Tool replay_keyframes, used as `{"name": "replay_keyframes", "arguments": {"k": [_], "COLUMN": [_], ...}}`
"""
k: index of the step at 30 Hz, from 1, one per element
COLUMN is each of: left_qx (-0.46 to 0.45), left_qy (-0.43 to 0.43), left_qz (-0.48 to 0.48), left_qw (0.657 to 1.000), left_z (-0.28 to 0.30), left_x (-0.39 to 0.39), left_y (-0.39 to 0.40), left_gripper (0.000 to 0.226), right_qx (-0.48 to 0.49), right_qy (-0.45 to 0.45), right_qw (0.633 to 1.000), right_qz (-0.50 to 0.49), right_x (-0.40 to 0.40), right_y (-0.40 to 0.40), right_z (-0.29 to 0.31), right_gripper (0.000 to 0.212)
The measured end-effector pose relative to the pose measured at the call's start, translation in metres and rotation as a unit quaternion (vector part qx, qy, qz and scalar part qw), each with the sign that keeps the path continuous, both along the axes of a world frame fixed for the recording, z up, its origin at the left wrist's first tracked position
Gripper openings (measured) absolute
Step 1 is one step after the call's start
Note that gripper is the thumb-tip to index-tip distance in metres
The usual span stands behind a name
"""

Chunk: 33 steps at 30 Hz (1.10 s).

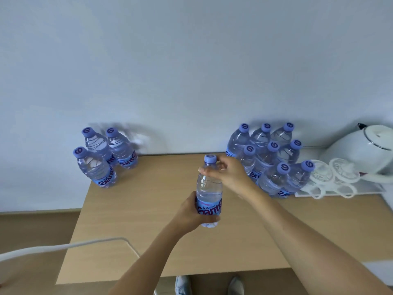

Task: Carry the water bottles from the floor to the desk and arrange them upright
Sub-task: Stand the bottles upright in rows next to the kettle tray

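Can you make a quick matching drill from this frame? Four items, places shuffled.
Items:
1. held bottle
2. group of three bottles
3. kettle
4. white cable

Places:
A. far right of the desk
B. back left corner of the desk
C. over the desk's front left edge
D. between left hand and right hand

Pairs: 1-D, 2-B, 3-A, 4-C
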<state>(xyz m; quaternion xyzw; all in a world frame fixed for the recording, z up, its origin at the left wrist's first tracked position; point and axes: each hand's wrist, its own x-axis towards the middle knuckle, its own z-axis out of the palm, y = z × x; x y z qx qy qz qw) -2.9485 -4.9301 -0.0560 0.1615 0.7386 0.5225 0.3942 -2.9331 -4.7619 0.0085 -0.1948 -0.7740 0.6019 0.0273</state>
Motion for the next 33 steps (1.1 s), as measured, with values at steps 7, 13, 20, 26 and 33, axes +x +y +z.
{"name": "replay_keyframes", "arguments": {"k": [7, 13, 20, 26, 33], "left_qx": [-0.035, -0.055, -0.046, -0.037, -0.052], "left_qy": [0.037, 0.093, 0.104, 0.125, 0.135], "left_qz": [0.021, 0.059, 0.079, 0.108, 0.115], "left_qw": [0.998, 0.992, 0.99, 0.986, 0.983], "left_z": [-0.022, -0.033, -0.045, -0.05, -0.053], "left_x": [0.025, 0.036, 0.04, 0.044, 0.042], "left_y": [0.056, 0.094, 0.129, 0.145, 0.153], "left_gripper": [0.067, 0.073, 0.07, 0.074, 0.079], "right_qx": [0.028, 0.035, 0.037, 0.116, 0.195], "right_qy": [0.013, 0.009, 0.007, 0.003, -0.017], "right_qw": [0.999, 0.999, 0.999, 0.993, 0.981], "right_qz": [-0.022, 0.003, -0.014, -0.02, -0.008], "right_x": [0.043, 0.064, 0.076, 0.074, 0.068], "right_y": [0.044, 0.06, 0.085, 0.088, 0.091], "right_z": [-0.012, -0.025, -0.027, -0.025, -0.02], "right_gripper": [0.024, 0.034, 0.039, 0.036, 0.04]}}
